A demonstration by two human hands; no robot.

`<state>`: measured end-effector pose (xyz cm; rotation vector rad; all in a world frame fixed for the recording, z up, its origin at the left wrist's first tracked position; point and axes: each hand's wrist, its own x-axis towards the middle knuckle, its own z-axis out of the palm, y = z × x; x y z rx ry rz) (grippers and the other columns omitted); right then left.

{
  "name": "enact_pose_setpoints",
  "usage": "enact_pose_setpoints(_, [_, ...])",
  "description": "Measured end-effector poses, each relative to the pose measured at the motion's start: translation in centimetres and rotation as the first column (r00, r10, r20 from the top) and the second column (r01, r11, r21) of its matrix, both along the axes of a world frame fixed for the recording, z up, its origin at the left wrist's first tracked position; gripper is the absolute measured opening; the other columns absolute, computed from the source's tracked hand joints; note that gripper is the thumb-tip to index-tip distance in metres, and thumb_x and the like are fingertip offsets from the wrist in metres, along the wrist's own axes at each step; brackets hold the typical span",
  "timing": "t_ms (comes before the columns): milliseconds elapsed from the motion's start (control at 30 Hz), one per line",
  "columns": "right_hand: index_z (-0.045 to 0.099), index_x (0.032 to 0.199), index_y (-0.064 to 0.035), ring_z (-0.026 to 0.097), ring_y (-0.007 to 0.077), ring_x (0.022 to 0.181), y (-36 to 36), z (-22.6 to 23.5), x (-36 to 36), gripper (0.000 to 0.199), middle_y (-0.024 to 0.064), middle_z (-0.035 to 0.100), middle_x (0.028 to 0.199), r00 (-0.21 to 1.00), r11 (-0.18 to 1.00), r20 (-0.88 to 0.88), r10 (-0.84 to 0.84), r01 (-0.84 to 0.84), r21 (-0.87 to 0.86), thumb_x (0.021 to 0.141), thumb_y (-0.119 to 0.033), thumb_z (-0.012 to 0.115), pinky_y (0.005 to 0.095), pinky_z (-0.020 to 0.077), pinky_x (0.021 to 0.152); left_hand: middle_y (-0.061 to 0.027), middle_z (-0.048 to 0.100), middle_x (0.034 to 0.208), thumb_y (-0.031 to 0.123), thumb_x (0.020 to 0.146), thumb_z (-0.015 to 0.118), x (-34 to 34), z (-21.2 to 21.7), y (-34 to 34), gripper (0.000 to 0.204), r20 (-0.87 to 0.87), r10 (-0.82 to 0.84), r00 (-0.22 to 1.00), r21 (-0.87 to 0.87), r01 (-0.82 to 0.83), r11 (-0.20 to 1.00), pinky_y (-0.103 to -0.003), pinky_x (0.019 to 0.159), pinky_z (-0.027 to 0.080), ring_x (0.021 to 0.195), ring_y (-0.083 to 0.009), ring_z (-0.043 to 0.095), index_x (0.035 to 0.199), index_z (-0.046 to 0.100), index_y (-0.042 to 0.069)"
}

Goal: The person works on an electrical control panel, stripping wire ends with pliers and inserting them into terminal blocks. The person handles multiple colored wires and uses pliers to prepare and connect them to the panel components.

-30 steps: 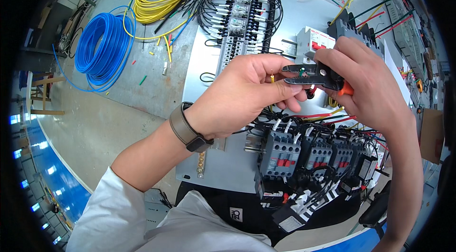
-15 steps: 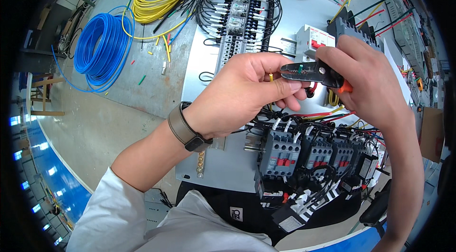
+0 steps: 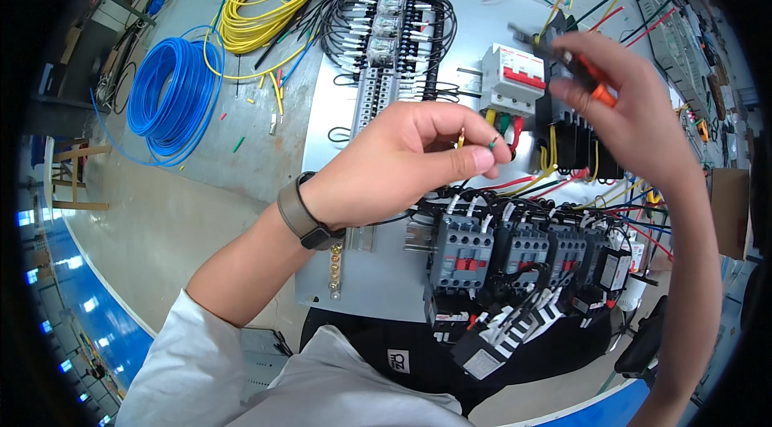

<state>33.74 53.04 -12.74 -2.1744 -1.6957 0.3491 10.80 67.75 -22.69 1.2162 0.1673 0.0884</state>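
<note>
My left hand [image 3: 430, 145] is closed, thumb against forefinger, near the middle of the metal mounting plate [image 3: 334, 149]. A green wire [image 3: 493, 142] with a bared tip sticks up between its fingertips. Beside it a yellow wire [image 3: 461, 137], also bared at the end, rises from behind the thumb. Up and to the right, my right hand [image 3: 623, 105] is wrapped round wire strippers [image 3: 597, 80] with orange-and-black handles; motion blurs their dark jaws. The strippers are apart from the wires, over the right side of a white circuit breaker [image 3: 515, 77] with a red switch bar.
Several grey contactors [image 3: 462, 254] with tangled wires stand at the plate's near edge. A terminal strip [image 3: 374, 93] and clear relays [image 3: 384, 49] run up the plate. Blue [image 3: 173, 93] and yellow [image 3: 265, 9] wire coils lie on the bench at left, among wire scraps.
My right hand has drawn the wire strippers away from the left fingertips, up and to the right. The green wire's bared tip now shows. My left hand has hardly moved.
</note>
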Motion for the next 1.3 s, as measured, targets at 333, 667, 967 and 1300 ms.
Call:
enact_pose_setpoints(333, [0.07, 0.122, -0.0032, 0.066, 0.037, 0.094, -3.4, 0.1, -0.2, 0.036, 0.0166, 0.066, 0.103, 0.994, 0.996, 0.063, 0.09, -0.089, -0.017, 0.09, -0.013, 0.082, 0.0451, 0.054, 0.082, -0.0009, 0.07, 0.102, 0.012, 0.101, 0.078, 0.7, 1.3, -1.5, 0.013, 0.023, -0.024, 0.999, 0.33, 0.015, 0.944, -0.024, 0.076, 0.054, 0.088, -0.0065, 0.065, 0.11, 0.073, 0.004])
enact_pose_setpoints(667, [0.067, 0.122, -0.0066, 0.06, 0.0354, 0.092, -3.5, -0.3, -0.7, 0.044, 0.013, 0.058, 0.1, 0.948, 0.975, 0.227, 0.224, -0.214, -0.066, 0.081, -0.004, 0.082, 0.0451, 0.0498, 0.079, -0.0125, 0.078, 0.109, 0.01, 0.108, 0.067, 1.4, 0.5, -1.1, 0.015, -0.031, 0.052, 0.998, -0.008, -0.052, 0.999, -0.028, 0.085, 0.061, 0.09, -0.0128, 0.075, 0.118, 0.069, -0.002])
enact_pose_setpoints(967, [0.064, 0.122, -0.0046, 0.059, 0.0374, 0.098, -2.2, -0.9, -2.1, 0.054, 0.0137, 0.057, 0.1, 0.904, 0.964, 0.333, 0.268, -0.248, -0.1, 0.07, 0.006, 0.073, 0.0481, 0.0497, 0.084, -0.0128, 0.078, 0.111, 0.008, 0.107, 0.069, 1.5, 0.5, -0.8, 0.021, -0.11, 0.033, 0.993, -0.061, -0.04, 0.997, -0.028, 0.088, 0.061, 0.094, -0.016, 0.078, 0.125, 0.069, -0.002])
enact_pose_setpoints(1300, [0.063, 0.122, -0.0042, 0.06, 0.0379, 0.1, -2.2, -1.0, -2.5, 0.056, 0.0142, 0.057, 0.102, 0.912, 0.968, 0.326, 0.249, -0.221, -0.119, 0.068, 0.009, 0.07, 0.0486, 0.0498, 0.085, -0.0126, 0.078, 0.111, 0.006, 0.106, 0.069, 1.5, 0.3, -0.8, 0.02, -0.062, 0.024, 0.998, -0.12, -0.032, 0.992, -0.028, 0.088, 0.061, 0.094, -0.0159, 0.078, 0.124, 0.069, -0.001])
